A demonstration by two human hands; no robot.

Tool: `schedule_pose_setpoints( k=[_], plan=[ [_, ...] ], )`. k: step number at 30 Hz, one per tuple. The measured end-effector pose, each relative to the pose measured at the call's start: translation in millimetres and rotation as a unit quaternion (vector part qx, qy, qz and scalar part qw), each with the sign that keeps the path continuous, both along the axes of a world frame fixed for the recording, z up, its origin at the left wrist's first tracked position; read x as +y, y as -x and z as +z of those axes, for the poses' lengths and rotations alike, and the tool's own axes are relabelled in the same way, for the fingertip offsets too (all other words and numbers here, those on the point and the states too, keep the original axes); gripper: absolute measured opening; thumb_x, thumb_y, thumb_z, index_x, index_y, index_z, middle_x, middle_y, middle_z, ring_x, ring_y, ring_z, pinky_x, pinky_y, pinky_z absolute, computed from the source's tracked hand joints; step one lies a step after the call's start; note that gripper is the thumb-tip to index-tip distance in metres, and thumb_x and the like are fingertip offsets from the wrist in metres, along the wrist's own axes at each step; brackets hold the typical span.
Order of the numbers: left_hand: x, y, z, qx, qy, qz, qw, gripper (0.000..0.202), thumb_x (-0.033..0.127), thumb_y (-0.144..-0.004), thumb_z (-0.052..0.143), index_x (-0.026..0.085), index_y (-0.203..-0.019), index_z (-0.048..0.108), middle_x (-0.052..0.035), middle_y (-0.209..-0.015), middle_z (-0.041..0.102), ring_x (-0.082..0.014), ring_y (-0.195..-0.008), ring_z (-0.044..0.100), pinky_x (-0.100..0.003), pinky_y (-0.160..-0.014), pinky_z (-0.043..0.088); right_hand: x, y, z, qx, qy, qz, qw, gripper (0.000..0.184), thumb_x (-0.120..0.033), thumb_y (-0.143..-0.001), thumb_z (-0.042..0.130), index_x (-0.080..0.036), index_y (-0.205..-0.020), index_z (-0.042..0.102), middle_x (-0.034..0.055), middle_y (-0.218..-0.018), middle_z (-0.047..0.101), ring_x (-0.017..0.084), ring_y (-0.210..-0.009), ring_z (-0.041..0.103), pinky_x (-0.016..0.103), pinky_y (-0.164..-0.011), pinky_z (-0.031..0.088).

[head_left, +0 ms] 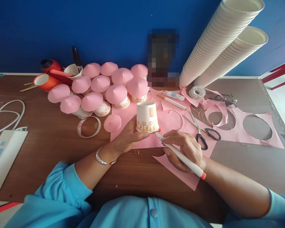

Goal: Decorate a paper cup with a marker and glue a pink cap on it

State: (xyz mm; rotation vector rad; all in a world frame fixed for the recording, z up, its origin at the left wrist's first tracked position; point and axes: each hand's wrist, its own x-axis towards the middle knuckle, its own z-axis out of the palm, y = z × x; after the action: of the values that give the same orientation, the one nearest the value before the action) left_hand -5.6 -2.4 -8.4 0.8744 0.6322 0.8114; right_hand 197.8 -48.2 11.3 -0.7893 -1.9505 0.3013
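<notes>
A white paper cup (144,110) rests upside down in my left hand (129,134), with fingers around its lower side. Flowers in red and yellow line the cup near its rim, and a small orange window pattern sits higher up. My right hand (186,148) grips a white marker (184,158) with an orange-red end. The marker's tip is close to the cup's lower edge; whether it touches I cannot tell. A red-orange bit, perhaps a cap, peeks out beside the cup's base. Pink paper (142,144) lies beneath both hands.
Behind my left hand stand several decorated cups with pink paper cones (116,93). Scissors (200,128), a second marker (173,102), a glue stick (174,95) and tape (197,92) lie to the right. Tall cup stacks (218,41) lean at the wall. A power strip (8,158) is far left.
</notes>
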Motion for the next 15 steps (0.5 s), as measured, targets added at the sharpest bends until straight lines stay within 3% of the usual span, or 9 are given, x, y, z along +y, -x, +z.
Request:
schedule_pose_setpoints(
  k=[8, 15],
  plan=[
    [-1.0, -0.1, -0.1, 0.014, -0.008, 0.017, 1.000, 0.052, 0.025, -0.077, 0.085, 0.021, -0.124, 0.065, -0.0067, -0.111, 0.072, -0.0237, -0.103, 0.068, -0.037, -0.094, 0.053, 0.6, -0.4, 0.3, -0.002, 0.004, 0.001, 1.000, 0.024, -0.010, -0.089, 0.056, -0.020, -0.111, 0.058, 0.0035, -0.077, 0.068, 0.018, -0.065, 0.071, 0.029, -0.054, 0.061],
    [-0.8, 0.3, 4.3, 0.029, -0.004, -0.007, 1.000, 0.057, 0.030, -0.077, 0.084, 0.020, -0.127, 0.060, -0.0099, -0.114, 0.073, -0.0299, -0.109, 0.069, -0.044, -0.097, 0.052, 0.7, -2.3, 1.9, -0.006, 0.005, -0.007, 1.000, 0.027, -0.008, -0.087, 0.057, -0.019, -0.111, 0.058, 0.0035, -0.075, 0.069, 0.018, -0.065, 0.071, 0.028, -0.057, 0.060]
  ],
)
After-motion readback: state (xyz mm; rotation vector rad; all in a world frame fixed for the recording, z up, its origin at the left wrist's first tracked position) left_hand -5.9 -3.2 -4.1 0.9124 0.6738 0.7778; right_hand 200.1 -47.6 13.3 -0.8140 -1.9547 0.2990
